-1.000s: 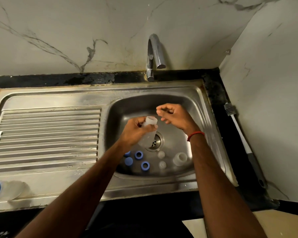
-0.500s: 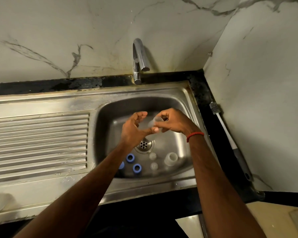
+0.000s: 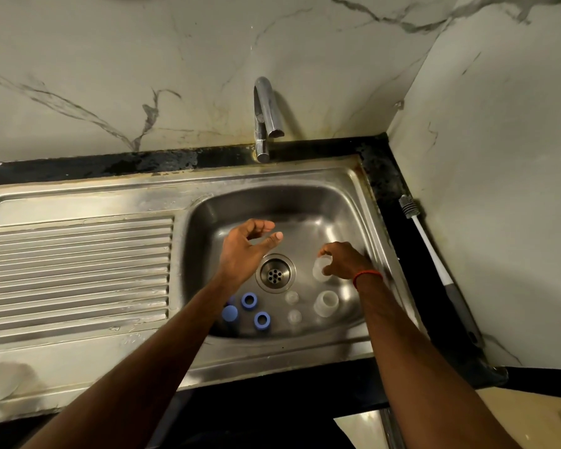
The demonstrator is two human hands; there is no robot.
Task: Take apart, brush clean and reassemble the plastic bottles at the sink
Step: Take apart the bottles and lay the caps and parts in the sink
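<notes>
**A clear bottle (image 3: 319,271) going down beside the drain (image 3: 275,274)**

The right hand (image 3: 345,262) grips the clear bottle just right of the drain. The left hand (image 3: 246,251) hovers empty, fingers apart, over the drain's far left. Best to seat the bottle flat before letting go.

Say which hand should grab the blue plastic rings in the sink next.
Left, probably. The left hand is empty and open, with the blue plastic rings beside its forearm; the right hand holds a translucent plastic bottle.
</notes>
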